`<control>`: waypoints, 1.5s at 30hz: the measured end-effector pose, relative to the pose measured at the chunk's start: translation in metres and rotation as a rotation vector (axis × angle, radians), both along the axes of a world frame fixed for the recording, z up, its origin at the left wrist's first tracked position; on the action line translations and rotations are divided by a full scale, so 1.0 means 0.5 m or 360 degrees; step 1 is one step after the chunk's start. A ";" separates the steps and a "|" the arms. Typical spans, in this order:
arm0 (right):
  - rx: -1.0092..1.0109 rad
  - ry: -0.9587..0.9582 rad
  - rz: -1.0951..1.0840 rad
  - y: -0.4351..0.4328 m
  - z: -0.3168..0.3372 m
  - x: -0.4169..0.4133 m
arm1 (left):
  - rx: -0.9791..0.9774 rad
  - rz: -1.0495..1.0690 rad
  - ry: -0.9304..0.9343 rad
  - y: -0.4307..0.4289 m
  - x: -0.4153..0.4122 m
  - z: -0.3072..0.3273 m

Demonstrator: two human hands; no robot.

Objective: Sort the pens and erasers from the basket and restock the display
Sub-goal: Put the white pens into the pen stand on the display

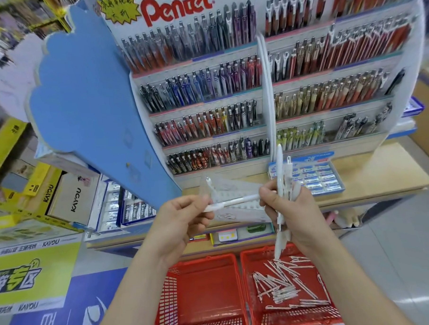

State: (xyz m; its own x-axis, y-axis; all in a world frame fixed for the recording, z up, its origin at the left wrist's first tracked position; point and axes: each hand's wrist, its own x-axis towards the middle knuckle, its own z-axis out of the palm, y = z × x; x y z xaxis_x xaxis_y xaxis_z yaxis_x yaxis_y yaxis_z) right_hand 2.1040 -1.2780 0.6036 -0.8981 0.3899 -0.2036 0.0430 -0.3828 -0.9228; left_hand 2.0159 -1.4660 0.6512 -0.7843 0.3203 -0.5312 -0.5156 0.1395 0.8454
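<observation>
Our left hand [179,220] pinches one white pen [237,200], right hand [298,209] grips a bundle [280,174], they look light, stiff and slippery, so we'd hold mid-barrel.

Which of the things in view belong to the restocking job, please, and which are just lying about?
Job: white pen in left hand; pen bundle in right hand; red basket with pens; pen display; eraser tray.
Lying about: yellow boxes; blue cloud panel; floor sign.

Grey floor [397,252], 2 red baskets [204,285] side by side
</observation>
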 end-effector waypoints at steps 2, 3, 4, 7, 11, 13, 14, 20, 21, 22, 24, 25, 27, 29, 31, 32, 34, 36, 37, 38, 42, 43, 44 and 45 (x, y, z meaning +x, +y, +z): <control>0.0199 -0.0081 0.0031 0.001 -0.008 0.000 | 0.0078 0.0145 0.0003 0.003 -0.004 -0.005; 0.0285 -0.0129 0.0059 0.001 -0.012 0.000 | 0.0073 0.0220 0.0042 0.005 -0.007 -0.009; 0.0353 -0.0167 0.0084 0.001 -0.015 -0.002 | 0.0031 0.0273 0.0113 0.007 -0.011 -0.012; 0.0448 -0.0267 0.0088 0.003 -0.031 -0.009 | -0.0306 0.0313 0.0482 0.009 -0.028 -0.021; 0.0804 -0.0566 0.0003 0.041 -0.081 -0.005 | -0.0891 0.0143 0.1080 0.003 -0.062 -0.029; 0.0922 -0.0674 -0.0025 0.060 -0.104 0.001 | -0.1149 -0.0064 0.1322 0.010 -0.071 -0.036; 0.0944 -0.0700 -0.0022 0.065 -0.113 0.002 | -0.1214 -0.0156 0.1397 0.013 -0.078 -0.044; 0.0877 -0.0728 0.0067 0.061 -0.137 0.002 | -0.1610 -0.0591 0.1551 0.027 -0.120 -0.105; 0.0849 -0.0723 0.0074 0.060 -0.139 0.003 | -0.1631 -0.0615 0.1562 0.028 -0.122 -0.112; 0.0832 -0.0720 0.0080 0.060 -0.143 0.003 | -0.1648 -0.0632 0.1587 0.031 -0.122 -0.118; 0.0839 -0.0726 0.0090 0.060 -0.150 0.003 | -0.1651 -0.0634 0.1627 0.034 -0.124 -0.127; 0.0857 -0.0728 0.0090 0.061 -0.154 0.003 | -0.1640 -0.0625 0.1625 0.034 -0.126 -0.130; 0.0876 -0.0722 0.0079 0.061 -0.159 0.003 | -0.1619 -0.0609 0.1631 0.035 -0.132 -0.132; 0.0874 -0.0719 0.0074 0.061 -0.164 0.002 | -0.1609 -0.0604 0.1642 0.036 -0.139 -0.130; 0.0875 -0.0724 0.0067 0.060 -0.170 0.001 | -0.1605 -0.0617 0.1625 0.039 -0.147 -0.129; 0.0874 -0.0721 0.0058 0.060 -0.173 0.001 | -0.1604 -0.0634 0.1610 0.041 -0.150 -0.130; 0.0862 -0.0717 0.0052 0.059 -0.176 0.000 | -0.1598 -0.0679 0.1569 0.045 -0.154 -0.136; 0.0864 -0.0713 0.0061 0.055 -0.177 -0.001 | -0.1563 -0.0715 0.1538 0.046 -0.155 -0.144; 0.0861 -0.0708 0.0059 0.053 -0.179 -0.002 | -0.1535 -0.0724 0.1536 0.046 -0.155 -0.147; 0.0838 -0.0701 0.0051 0.050 -0.182 -0.003 | -0.1508 -0.0721 0.1536 0.045 -0.155 -0.151; 0.0772 -0.0678 -0.0016 0.042 -0.189 -0.008 | -0.1548 -0.0748 0.1525 0.052 -0.162 -0.161; 0.0769 -0.0684 -0.0029 0.039 -0.190 -0.009 | -0.1581 -0.0768 0.1515 0.055 -0.164 -0.163; 0.0755 -0.0685 -0.0043 0.037 -0.189 -0.010 | -0.1606 -0.0776 0.1508 0.059 -0.165 -0.167; 0.0741 -0.0686 -0.0060 0.036 -0.188 -0.010 | -0.1623 -0.0772 0.1498 0.062 -0.165 -0.171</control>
